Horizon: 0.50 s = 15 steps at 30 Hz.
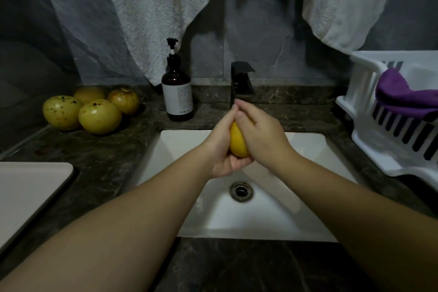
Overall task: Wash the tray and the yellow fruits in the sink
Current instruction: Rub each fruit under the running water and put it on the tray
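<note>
Both hands clasp one yellow fruit [238, 141] over the sink [308, 187], left hand [221, 149] cupping beneath, right hand [260, 135] wrapped on top, just under the faucet [241, 83]. Best to roll it, rubbing every side. Four speckled fruits [92, 109] wait at ten o'clock; the tray [30, 192] lies at eight.

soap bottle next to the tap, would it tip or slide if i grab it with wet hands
The soap bottle is tall and narrow with a pump on top, so a sideways knock could probably tip it. Its smooth brown sides look slick and might slip in wet hands; the paper label may grip better. It stands upright on the flat counter, so it should not roll.
</note>
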Available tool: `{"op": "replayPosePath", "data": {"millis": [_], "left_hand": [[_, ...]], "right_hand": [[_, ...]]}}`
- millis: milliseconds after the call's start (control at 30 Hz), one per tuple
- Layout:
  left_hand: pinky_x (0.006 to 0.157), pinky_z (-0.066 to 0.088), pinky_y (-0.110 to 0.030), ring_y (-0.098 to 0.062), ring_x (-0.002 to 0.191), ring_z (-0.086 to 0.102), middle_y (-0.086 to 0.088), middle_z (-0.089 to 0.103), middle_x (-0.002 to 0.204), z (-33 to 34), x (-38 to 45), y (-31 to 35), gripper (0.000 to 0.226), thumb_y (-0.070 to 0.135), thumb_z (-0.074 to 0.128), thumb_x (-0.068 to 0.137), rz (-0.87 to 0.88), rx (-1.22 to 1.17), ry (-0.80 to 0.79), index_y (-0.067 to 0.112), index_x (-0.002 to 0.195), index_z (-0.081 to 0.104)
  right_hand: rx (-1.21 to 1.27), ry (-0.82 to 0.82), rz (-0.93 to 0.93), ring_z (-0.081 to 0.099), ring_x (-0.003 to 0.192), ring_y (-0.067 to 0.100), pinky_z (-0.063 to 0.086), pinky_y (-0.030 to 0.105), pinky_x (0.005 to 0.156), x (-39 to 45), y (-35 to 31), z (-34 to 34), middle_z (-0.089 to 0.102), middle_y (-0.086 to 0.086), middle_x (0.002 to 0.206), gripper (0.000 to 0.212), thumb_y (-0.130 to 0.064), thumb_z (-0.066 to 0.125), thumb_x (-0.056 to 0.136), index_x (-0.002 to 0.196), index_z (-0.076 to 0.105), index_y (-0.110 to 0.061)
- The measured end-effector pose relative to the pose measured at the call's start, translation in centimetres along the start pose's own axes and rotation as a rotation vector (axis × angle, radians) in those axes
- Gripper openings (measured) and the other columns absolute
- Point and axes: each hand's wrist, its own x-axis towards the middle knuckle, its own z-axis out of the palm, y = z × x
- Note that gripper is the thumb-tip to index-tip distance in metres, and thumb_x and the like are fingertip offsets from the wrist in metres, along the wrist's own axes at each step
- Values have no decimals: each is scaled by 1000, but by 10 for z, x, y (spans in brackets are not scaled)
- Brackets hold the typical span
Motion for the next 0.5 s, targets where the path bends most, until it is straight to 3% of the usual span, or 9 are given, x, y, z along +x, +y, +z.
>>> {"op": "replayPosePath", "data": {"millis": [67, 100, 167, 233, 300, 433, 500], "left_hand": [[67, 62, -34, -22, 80, 76, -9, 77, 94, 0, 0, 3, 70, 77, 65, 81, 34, 70, 17, 18, 120, 71], [67, 63, -35, -22, 80, 76, -10, 77, 96, 0, 1, 3, 72, 77, 62, 84, 45, 86, 45, 18, 123, 69], [68, 63, -39, -25, 86, 77, -13, 77, 106, 1, 2, 1, 74, 77, 50, 92, 25, 70, 81, 17, 131, 65], [62, 64, -36, -24, 85, 78, -13, 78, 105, 2, 0, -1, 77, 79, 42, 94, -13, 49, 82, 15, 130, 66], [60, 62, -32, -22, 85, 79, -12, 78, 103, 2, -3, -2, 79, 80, 44, 92, -30, 48, 48, 14, 130, 66], [56, 60, -27, -20, 75, 76, -10, 75, 99, 4, -3, 0, 70, 75, 45, 96, 56, 121, 82, 20, 137, 62], [66, 63, -34, -23, 89, 76, -11, 77, 112, 4, -1, 0, 64, 72, 43, 99, 78, 108, 111, 22, 134, 62]], "right_hand": [[204, -5, 230, 59, 104, 11, 45, 30, 77, 7, 2, -4, 64, -3, 125, 31, -47, 42, 105, 126, 61, -38], [223, -27, 301, 60, 101, 13, 45, 31, 76, 7, 3, -4, 65, 2, 123, 32, -50, 40, 105, 125, 60, -36], [113, -58, 290, 58, 116, 19, 45, 33, 88, 2, 8, 1, 59, 4, 138, 43, -51, 39, 105, 141, 53, -32], [-84, -50, 112, 47, 134, 17, 36, 28, 100, -6, 9, 6, 48, -1, 152, 48, -44, 42, 104, 151, 46, -29], [-157, -17, -33, 46, 133, 12, 33, 24, 98, -7, 7, 8, 50, -6, 149, 45, -37, 45, 104, 148, 51, -29], [144, -9, 239, 56, 118, 16, 48, 38, 100, 2, 8, -2, 59, 0, 138, 44, -46, 45, 105, 144, 53, -29], [88, -12, 228, 52, 123, 15, 43, 34, 100, -4, 9, -1, 53, 1, 145, 48, -47, 45, 105, 149, 47, -28]]}}
